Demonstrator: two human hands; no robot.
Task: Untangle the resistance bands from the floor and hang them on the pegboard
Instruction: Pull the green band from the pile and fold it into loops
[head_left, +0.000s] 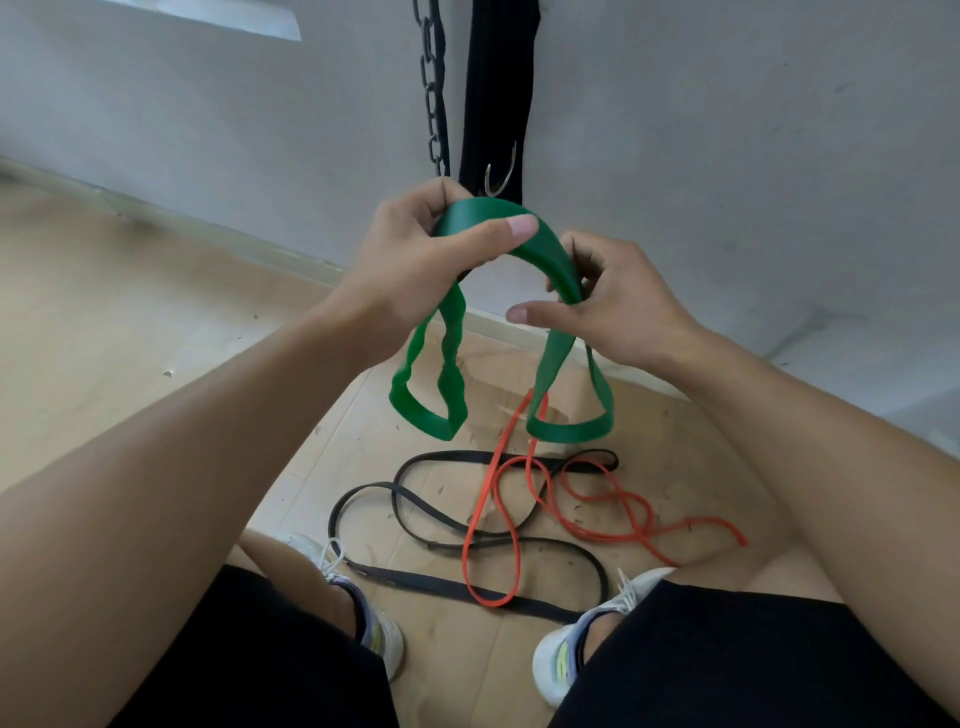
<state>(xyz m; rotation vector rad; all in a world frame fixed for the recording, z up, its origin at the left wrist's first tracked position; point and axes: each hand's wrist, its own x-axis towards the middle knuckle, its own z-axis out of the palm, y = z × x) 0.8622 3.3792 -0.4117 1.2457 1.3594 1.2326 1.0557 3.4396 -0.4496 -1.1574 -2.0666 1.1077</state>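
Head view looks down past two black-shorted legs and two white sneakers onto cardboard sheets on the floor, where one black band and one orange band lie crossed over each other. Above them both forearms reach forward. One green band arches between the hands: left hand pinches it, thumb on top; right hand clasps its other side. Behind, a chain, black strap and metal hook hang, tops cut off.

No readable text or labels anywhere.
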